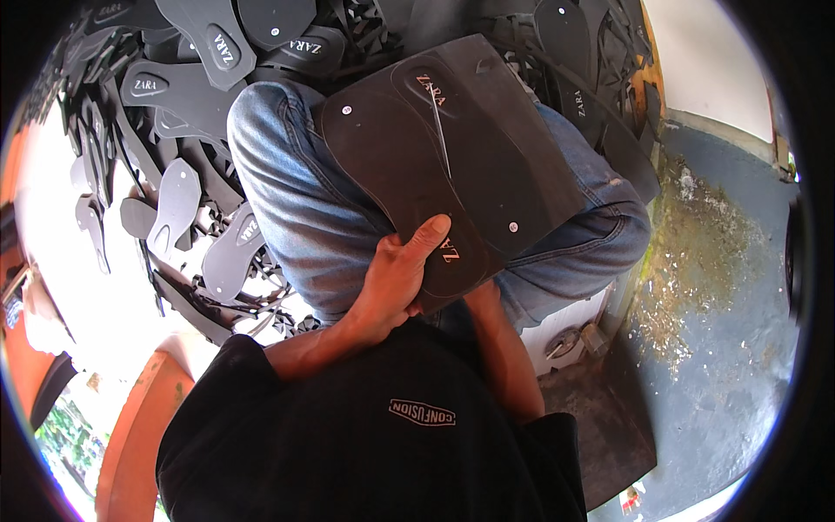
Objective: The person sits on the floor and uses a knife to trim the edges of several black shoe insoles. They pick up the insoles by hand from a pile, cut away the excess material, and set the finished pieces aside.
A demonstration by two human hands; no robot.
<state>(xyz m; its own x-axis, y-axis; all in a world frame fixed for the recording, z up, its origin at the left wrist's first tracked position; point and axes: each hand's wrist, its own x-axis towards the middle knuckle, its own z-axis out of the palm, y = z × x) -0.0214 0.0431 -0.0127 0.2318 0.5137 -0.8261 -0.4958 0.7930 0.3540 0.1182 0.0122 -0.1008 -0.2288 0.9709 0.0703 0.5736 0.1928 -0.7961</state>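
A black foam sheet (532, 161) lies tilted across my lap, with outlines of sandal soles, small round pale stickers and printed lettering on it. Between the outlined soles runs a narrow slit (441, 130) that shows light. My left hand (391, 277) grips the sheet's near left edge, its thumb pressed on the top face and its fingers underneath. Of my right hand (481, 297), only the wrist end shows at the near edge. The sheet covers its fingers, so whatever they do or hold is hidden.
Cut black soles (177, 204) and black offcuts (96, 130) are heaped in front and to the left. More soles (561, 35) lie at the far right. A stained grey floor (722, 287) stretches to the right, below a white wall (718, 61). My jeans-covered legs (274, 191) support the sheet.
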